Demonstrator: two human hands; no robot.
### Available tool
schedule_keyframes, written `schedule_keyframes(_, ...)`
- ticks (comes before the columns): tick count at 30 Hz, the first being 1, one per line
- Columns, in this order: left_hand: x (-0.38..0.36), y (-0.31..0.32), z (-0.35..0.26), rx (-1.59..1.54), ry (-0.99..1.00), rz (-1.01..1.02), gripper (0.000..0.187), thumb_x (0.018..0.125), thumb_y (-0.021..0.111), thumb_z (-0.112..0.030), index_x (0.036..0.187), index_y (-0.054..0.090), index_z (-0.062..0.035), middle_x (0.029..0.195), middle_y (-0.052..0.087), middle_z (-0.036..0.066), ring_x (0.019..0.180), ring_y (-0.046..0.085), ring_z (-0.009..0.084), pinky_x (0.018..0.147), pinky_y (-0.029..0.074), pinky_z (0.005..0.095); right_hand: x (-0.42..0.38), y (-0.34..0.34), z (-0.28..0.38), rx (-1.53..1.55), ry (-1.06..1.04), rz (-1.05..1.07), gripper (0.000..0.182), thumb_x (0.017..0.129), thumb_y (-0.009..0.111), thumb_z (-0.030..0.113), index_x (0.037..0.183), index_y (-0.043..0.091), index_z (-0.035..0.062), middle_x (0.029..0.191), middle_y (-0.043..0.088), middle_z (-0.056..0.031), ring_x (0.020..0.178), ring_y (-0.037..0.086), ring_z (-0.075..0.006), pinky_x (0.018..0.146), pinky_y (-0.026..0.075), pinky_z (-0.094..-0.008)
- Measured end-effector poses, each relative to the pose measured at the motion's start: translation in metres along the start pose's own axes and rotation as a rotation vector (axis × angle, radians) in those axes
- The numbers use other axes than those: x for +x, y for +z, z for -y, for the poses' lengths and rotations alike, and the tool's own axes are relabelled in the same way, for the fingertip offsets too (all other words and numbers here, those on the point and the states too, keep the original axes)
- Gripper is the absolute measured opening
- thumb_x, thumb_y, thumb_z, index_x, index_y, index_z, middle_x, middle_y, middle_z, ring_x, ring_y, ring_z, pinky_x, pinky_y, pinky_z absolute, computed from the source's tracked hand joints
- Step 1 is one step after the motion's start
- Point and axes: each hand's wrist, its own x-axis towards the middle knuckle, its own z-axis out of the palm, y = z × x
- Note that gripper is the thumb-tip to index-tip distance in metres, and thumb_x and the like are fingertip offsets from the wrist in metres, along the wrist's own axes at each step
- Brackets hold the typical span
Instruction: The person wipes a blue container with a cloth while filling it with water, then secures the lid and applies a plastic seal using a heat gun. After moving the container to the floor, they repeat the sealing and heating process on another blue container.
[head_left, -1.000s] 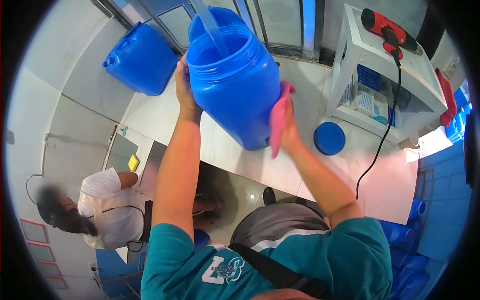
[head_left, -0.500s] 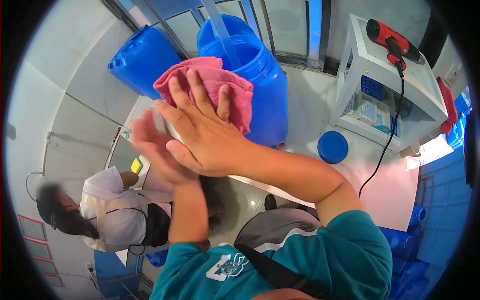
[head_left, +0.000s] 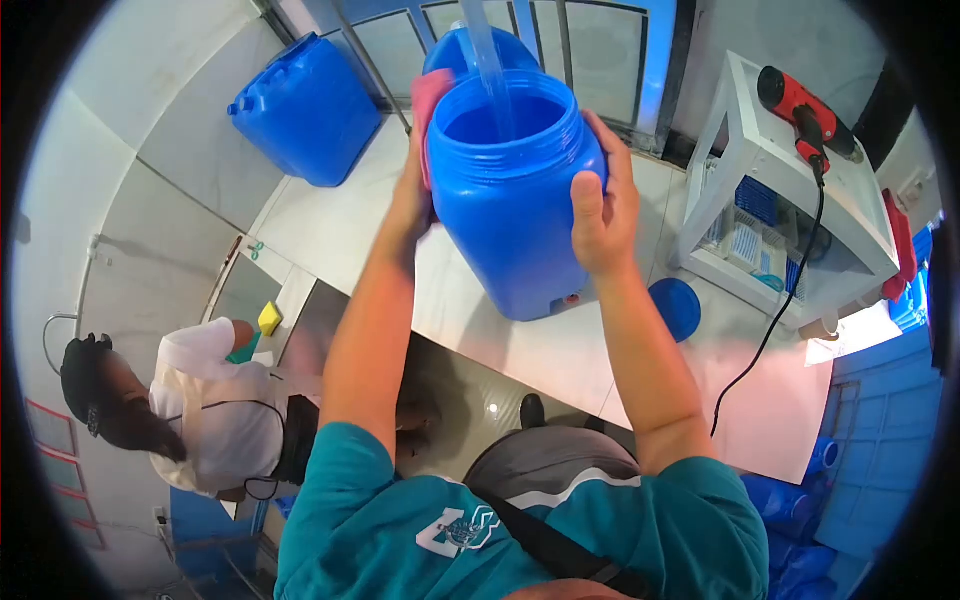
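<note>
A large blue plastic jug (head_left: 512, 235) with a wide, threaded, uncapped mouth stands on the white counter, tilted in this wide view. My left hand (head_left: 412, 190) is at its left side with a pink cloth (head_left: 430, 115) pressed against the wall; most of those fingers are hidden. On the right side my right hand (head_left: 607, 215) grips the jug, thumb towards me and fingers around the far side. A clear tube (head_left: 484, 55) comes down from above into the mouth.
Another blue jug (head_left: 308, 110) stands at the back left. A blue lid (head_left: 675, 309) lies on the white counter (head_left: 460, 285). A red heat gun (head_left: 800, 105) with a black cord rests on a white shelf unit (head_left: 735, 85). Another person (head_left: 215, 410) works at the left.
My right hand has left the pink cloth for the jug's right side. My left hand has moved to the left side with the cloth. The view has shifted slightly.
</note>
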Motion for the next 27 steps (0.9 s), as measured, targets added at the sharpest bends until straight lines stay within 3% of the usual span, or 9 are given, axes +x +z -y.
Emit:
schedule_keyframes(5,-0.030,-0.041,0.080,-0.026,0.018,0.060,0.080,0.105,0.029,-0.064,0.161,0.021,-0.0067,0.163,0.029,0.012,0.147,0.032,0.0228,0.121,0.025,0.0368,0.004,-0.002,-0.001,-0.071,-0.041,0.006,0.083,0.095,0.061,0.058,0.145,0.043,-0.0061,0.139,0.055,-0.0215,0.129,0.053,-0.0286,0.109,0.040,-0.0393)
schedule_keyframes(9,0.021,-0.016,-0.015,0.177,0.366,0.064,0.070,0.105,0.037,-0.056,0.151,0.040,-0.0029,0.145,0.051,0.014,0.136,0.047,0.0247,0.116,0.036,0.0402,0.002,-0.002,0.001,-0.047,-0.011,0.013,0.085,0.095,0.060,0.060,0.146,0.043,-0.0061,0.141,0.054,-0.0229,0.130,0.053,-0.0297,0.110,0.040,-0.0393)
schedule_keyframes(11,0.075,-0.042,-0.062,0.845,0.480,0.387,0.064,0.101,0.039,-0.046,0.150,0.044,-0.0052,0.137,0.055,0.020,0.136,0.045,0.0323,0.119,0.028,0.0406,0.001,-0.002,0.001,-0.049,-0.007,0.013,0.085,0.095,0.060,0.060,0.146,0.043,-0.0060,0.141,0.054,-0.0230,0.130,0.053,-0.0297,0.110,0.040,-0.0394)
schedule_keyframes(12,0.068,-0.022,-0.084,0.845,0.481,0.388,0.064,0.101,0.039,-0.046,0.150,0.044,-0.0052,0.137,0.055,0.020,0.136,0.045,0.0323,0.119,0.028,0.0406,0.001,-0.002,0.001,-0.051,-0.013,0.011,0.085,0.095,0.060,0.060,0.146,0.043,-0.0060,0.141,0.054,-0.0230,0.130,0.054,-0.0297,0.110,0.040,-0.0394)
schedule_keyframes(13,0.055,0.013,-0.117,0.877,0.091,0.370,0.062,0.100,0.039,-0.043,0.150,0.044,-0.0057,0.132,0.059,0.019,0.132,0.050,0.0308,0.117,0.032,0.0401,0.002,-0.002,0.001,-0.053,-0.022,0.007,0.085,0.095,0.060,0.060,0.146,0.043,-0.0060,0.141,0.054,-0.0230,0.130,0.054,-0.0297,0.109,0.040,-0.0395)
schedule_keyframes(16,0.078,0.007,-0.106,0.864,-0.272,0.396,0.062,0.099,0.045,-0.043,0.151,0.044,-0.0081,0.132,0.060,0.016,0.125,0.057,0.0235,0.109,0.042,0.0367,0.002,-0.001,-0.003,0.039,-0.017,-0.043,0.085,0.095,0.059,0.061,0.146,0.043,-0.0058,0.140,0.054,-0.0232,0.129,0.054,-0.0299,0.109,0.041,-0.0396)
schedule_keyframes(18,0.082,0.000,-0.086,0.574,0.082,0.503,0.066,0.101,0.048,-0.046,0.153,0.039,-0.0076,0.138,0.057,0.014,0.128,0.055,0.0219,0.110,0.042,0.0365,0.001,-0.002,-0.005,-0.035,-0.022,-0.016,0.085,0.095,0.059,0.061,0.146,0.044,-0.0057,0.140,0.054,-0.0231,0.129,0.054,-0.0299,0.109,0.041,-0.0394)
schedule_keyframes(24,-0.015,0.010,-0.005,-0.143,0.327,0.143,0.069,0.108,0.036,-0.050,0.155,0.030,-0.0004,0.151,0.046,0.014,0.138,0.046,0.0229,0.116,0.036,0.0374,0.002,0.000,-0.002,-0.050,-0.036,-0.010,0.084,0.096,0.058,0.061,0.146,0.044,-0.0053,0.141,0.054,-0.0224,0.131,0.053,-0.0296,0.110,0.040,-0.0387)
schedule_keyframes(27,-0.064,-0.017,0.062,0.023,0.525,0.474,0.073,0.107,0.038,-0.046,0.156,0.020,0.0053,0.157,0.036,0.018,0.144,0.037,0.0283,0.119,0.028,0.0403,0.001,-0.001,-0.004,-0.061,-0.042,-0.018,0.085,0.097,0.056,0.061,0.147,0.043,-0.0055,0.142,0.053,-0.0216,0.131,0.052,-0.0285,0.110,0.039,-0.0380)
